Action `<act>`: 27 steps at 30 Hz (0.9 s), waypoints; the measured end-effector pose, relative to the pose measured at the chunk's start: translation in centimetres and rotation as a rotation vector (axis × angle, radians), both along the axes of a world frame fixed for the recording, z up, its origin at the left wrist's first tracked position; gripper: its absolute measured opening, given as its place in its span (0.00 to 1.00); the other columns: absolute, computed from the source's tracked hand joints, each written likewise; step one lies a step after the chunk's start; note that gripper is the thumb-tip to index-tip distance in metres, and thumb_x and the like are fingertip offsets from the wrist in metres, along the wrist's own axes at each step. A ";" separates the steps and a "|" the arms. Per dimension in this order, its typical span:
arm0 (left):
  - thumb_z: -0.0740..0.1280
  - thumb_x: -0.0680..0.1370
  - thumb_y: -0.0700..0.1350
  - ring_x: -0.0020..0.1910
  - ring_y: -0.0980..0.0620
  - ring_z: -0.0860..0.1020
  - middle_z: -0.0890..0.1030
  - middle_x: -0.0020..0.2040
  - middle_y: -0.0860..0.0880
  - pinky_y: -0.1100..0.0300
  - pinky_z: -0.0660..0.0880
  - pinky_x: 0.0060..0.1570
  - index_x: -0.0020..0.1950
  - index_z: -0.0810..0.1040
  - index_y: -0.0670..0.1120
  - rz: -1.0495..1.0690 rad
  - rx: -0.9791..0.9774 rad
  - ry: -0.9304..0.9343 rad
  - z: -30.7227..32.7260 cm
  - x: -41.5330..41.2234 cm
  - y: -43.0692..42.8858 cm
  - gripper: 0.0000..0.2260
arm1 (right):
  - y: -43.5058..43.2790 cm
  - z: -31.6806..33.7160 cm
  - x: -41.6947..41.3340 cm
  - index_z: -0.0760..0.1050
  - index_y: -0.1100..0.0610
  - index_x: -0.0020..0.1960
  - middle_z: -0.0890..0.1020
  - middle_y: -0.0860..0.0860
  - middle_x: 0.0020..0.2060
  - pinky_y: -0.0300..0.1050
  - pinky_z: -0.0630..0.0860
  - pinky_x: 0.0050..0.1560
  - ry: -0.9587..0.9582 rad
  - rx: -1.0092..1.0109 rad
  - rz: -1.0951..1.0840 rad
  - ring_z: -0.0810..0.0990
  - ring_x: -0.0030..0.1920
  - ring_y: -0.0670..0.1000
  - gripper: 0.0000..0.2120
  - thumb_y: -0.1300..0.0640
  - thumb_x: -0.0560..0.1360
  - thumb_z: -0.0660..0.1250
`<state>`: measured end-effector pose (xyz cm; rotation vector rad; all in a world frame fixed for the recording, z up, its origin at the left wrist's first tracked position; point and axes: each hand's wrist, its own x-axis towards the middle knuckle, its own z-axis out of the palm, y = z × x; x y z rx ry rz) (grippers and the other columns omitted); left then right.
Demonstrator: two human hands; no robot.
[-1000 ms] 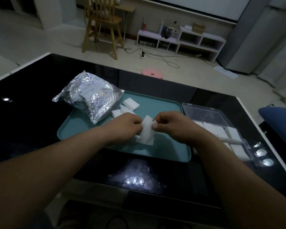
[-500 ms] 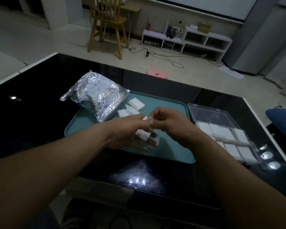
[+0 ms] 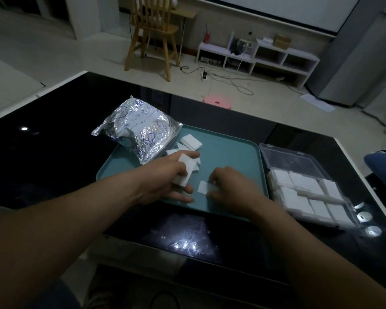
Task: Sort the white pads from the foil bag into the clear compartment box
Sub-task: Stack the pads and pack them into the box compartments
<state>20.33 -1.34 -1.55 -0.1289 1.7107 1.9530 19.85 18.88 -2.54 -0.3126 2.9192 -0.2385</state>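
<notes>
Black counter (image 3: 54,163) holds a teal tray (image 3: 232,157). Clear box (image 3: 299,161) with pads (image 3: 299,188) sits by its right edge. Foil bag (image 3: 138,130), blue print too small to read, lies on the tray's far left corner. Left hand (image 3: 163,181) grips a pad stack (image 3: 184,168). Right hand (image 3: 230,188) pinches one pad (image 3: 204,188).

The bag (image 3: 138,132) is crinkled silver foil, shiny, with blue print. The pads (image 3: 191,141) look white, matt and soft, like cotton or paper. The tray (image 3: 230,152) is smooth teal plastic with a dull sheen. The box (image 3: 299,162) is clear, glossy plastic. The table (image 3: 54,157) has a black, mirror-glossy top that throws back lamp glare. The chair (image 3: 153,30) is pale, smooth wood.
</notes>
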 end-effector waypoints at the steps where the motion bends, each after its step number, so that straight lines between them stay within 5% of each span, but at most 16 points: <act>1: 0.52 0.79 0.32 0.39 0.44 0.80 0.75 0.52 0.38 0.46 0.84 0.39 0.69 0.77 0.54 0.008 -0.004 -0.004 -0.1 0.2 0.0 0.27 | -0.2 -0.4 0.1 0.77 0.49 0.57 0.79 0.52 0.54 0.48 0.74 0.52 0.026 0.008 -0.008 0.79 0.56 0.57 0.11 0.48 0.76 0.70; 4: 0.51 0.79 0.33 0.37 0.45 0.81 0.77 0.47 0.38 0.49 0.84 0.39 0.68 0.75 0.51 0.030 -0.027 0.004 -0.8 0.6 0.4 0.25 | -0.6 -0.5 0.2 0.77 0.50 0.49 0.82 0.50 0.47 0.45 0.72 0.43 0.030 -0.087 -0.109 0.81 0.50 0.56 0.03 0.51 0.78 0.69; 9: 0.58 0.79 0.32 0.33 0.48 0.75 0.73 0.42 0.42 0.56 0.77 0.33 0.61 0.76 0.51 0.096 -0.014 0.049 -1.6 0.6 1.1 0.18 | -0.8 0.8 0.7 0.83 0.59 0.49 0.82 0.51 0.34 0.37 0.73 0.30 -0.209 -0.913 -0.439 0.78 0.33 0.48 0.01 0.62 0.78 0.73; 12: 0.66 0.82 0.42 0.29 0.52 0.70 0.71 0.35 0.47 0.60 0.66 0.29 0.54 0.72 0.50 0.085 -0.017 0.068 -1.9 0.6 1.6 0.04 | -1.9 0.5 1.0 0.82 0.60 0.51 0.82 0.51 0.36 0.37 0.71 0.30 -0.276 -1.067 -0.443 0.77 0.31 0.46 0.03 0.61 0.80 0.71; 16: 0.70 0.81 0.48 0.27 0.54 0.68 0.74 0.34 0.47 0.63 0.62 0.26 0.52 0.70 0.50 0.134 0.036 0.013 -2.0 0.5 2.0 0.09 | -3.2 0.0 1.3 0.82 0.58 0.44 0.82 0.50 0.32 0.39 0.71 0.32 -0.222 -1.006 -0.338 0.76 0.31 0.46 0.08 0.61 0.80 0.67; 21: 0.62 0.80 0.36 0.25 0.51 0.72 0.76 0.32 0.44 0.65 0.61 0.24 0.46 0.72 0.46 0.301 0.069 0.004 -1.5 -0.2 1.5 0.06 | -3.8 0.8 -0.2 0.85 0.54 0.49 0.86 0.49 0.39 0.40 0.76 0.37 -0.160 -0.851 -0.286 0.82 0.36 0.45 0.08 0.57 0.82 0.68; 27: 0.56 0.82 0.35 0.31 0.45 0.82 0.80 0.39 0.39 0.53 0.83 0.32 0.51 0.74 0.42 0.422 0.223 -0.087 -0.1 -0.7 1.4 0.08 | -4.6 0.8 -9.6 0.80 0.53 0.52 0.83 0.49 0.47 0.48 0.77 0.49 0.143 -0.371 -0.253 0.81 0.49 0.51 0.04 0.55 0.78 0.68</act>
